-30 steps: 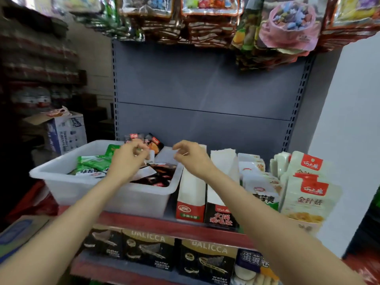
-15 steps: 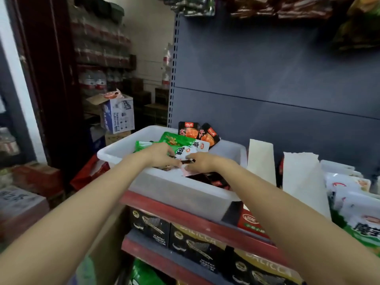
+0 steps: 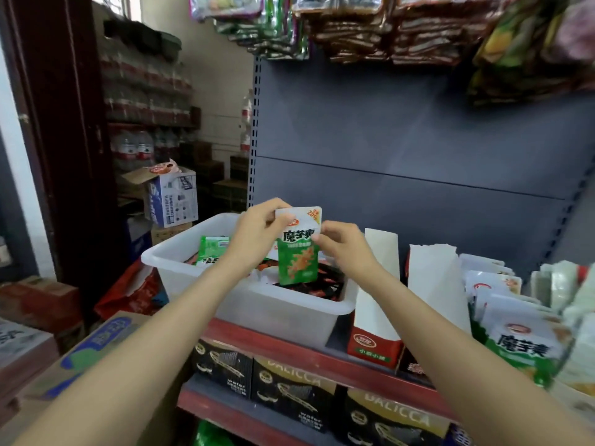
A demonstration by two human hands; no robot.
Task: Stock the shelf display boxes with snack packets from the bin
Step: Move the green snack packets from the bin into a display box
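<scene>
A green and white snack packet (image 3: 297, 252) is held upright above the white plastic bin (image 3: 277, 310). My left hand (image 3: 257, 235) pinches its upper left edge and my right hand (image 3: 341, 244) pinches its right edge. The bin sits on the red-edged shelf (image 3: 289, 346) and holds more green packets (image 3: 212, 251) and dark red ones (image 3: 322, 284). Right of the bin stand two open display boxes, a red and green one (image 3: 375, 317) and a taller white-flapped one (image 3: 434, 284).
Stocked green and white packets (image 3: 521, 336) fill boxes at the right. Dark cartons (image 3: 289, 394) line the lower shelf. Hanging snack bags (image 3: 386, 30) crowd the top. Cardboard boxes (image 3: 96, 346) and a blue and white carton (image 3: 174, 201) stand at the left.
Both hands have risen out of the bin, lifting one green and white packet upright between them. The view has shifted slightly closer.
</scene>
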